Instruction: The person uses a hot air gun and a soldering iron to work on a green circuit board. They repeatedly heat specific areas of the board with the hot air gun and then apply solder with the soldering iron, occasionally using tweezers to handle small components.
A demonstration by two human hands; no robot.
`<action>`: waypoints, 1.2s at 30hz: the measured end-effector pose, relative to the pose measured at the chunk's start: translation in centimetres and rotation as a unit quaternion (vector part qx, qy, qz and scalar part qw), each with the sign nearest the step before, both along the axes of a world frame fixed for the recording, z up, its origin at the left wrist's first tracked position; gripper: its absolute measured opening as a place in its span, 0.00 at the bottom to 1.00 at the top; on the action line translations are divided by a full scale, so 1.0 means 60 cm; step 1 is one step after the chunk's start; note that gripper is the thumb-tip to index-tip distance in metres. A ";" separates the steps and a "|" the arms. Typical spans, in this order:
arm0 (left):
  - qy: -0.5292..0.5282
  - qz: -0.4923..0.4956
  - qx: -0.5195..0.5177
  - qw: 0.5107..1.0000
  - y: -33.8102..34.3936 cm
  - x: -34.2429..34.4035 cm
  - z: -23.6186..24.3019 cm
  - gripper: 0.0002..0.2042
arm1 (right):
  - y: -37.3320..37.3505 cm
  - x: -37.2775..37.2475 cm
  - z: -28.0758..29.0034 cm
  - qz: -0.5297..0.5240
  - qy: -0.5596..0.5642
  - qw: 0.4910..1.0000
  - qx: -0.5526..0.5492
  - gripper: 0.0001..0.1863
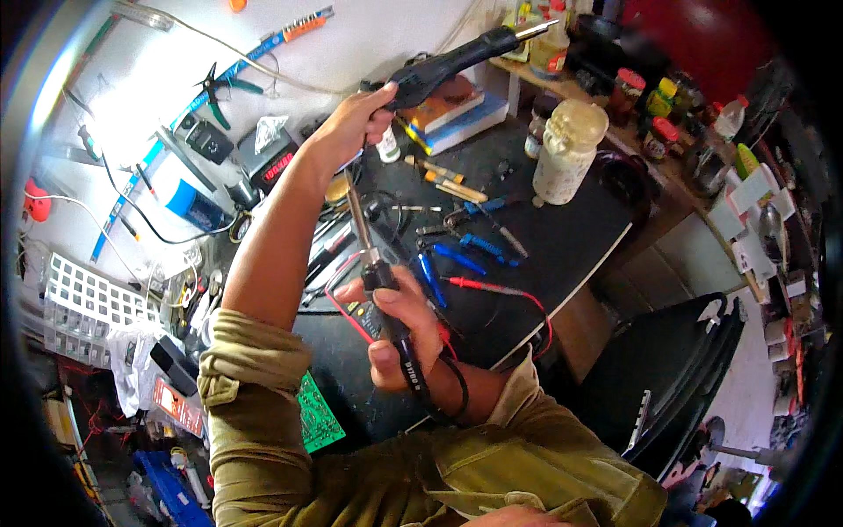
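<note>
My left hand (356, 123) is stretched far across the bench, its fingers wrapped round a black hot air gun (430, 75). The gun's metal nozzle points to the upper right, near the side shelf. Closer to my body, my right hand (408, 321) grips a soldering iron (379, 277) by its black handle. The iron's metal tip points up and away from me, and its cord loops down by my wrist. Behind the right hand lies a red-edged multimeter (367, 327), partly hidden. A green circuit board (320, 417) sits near my left sleeve.
Blue-handled pliers (458, 258), brushes (457, 184) and a red test probe (479, 285) lie on the black bench. A large jar (569, 154) stands at the back right; books (461, 123) lie at the back. A black chair (650, 369) is at the right.
</note>
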State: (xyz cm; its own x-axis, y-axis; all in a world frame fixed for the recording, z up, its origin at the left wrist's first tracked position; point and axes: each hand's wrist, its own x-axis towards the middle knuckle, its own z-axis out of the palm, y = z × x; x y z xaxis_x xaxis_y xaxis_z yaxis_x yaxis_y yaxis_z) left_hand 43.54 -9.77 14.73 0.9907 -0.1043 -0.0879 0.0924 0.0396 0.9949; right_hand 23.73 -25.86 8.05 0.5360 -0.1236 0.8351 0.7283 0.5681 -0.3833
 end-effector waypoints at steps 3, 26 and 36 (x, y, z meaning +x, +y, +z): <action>0.005 0.018 -0.031 0.999 0.006 -0.029 0.025 0.13 | 0.002 0.003 0.002 -0.032 -0.026 0.999 -0.014 0.22; -0.093 0.071 -0.220 0.968 0.215 -0.288 0.108 0.24 | -0.020 -0.050 0.098 -0.066 -0.218 0.972 -0.052 0.22; -0.269 -0.065 -0.292 0.916 0.253 -0.287 0.167 0.22 | -0.060 -0.079 0.107 -0.082 -0.163 0.979 -0.095 0.18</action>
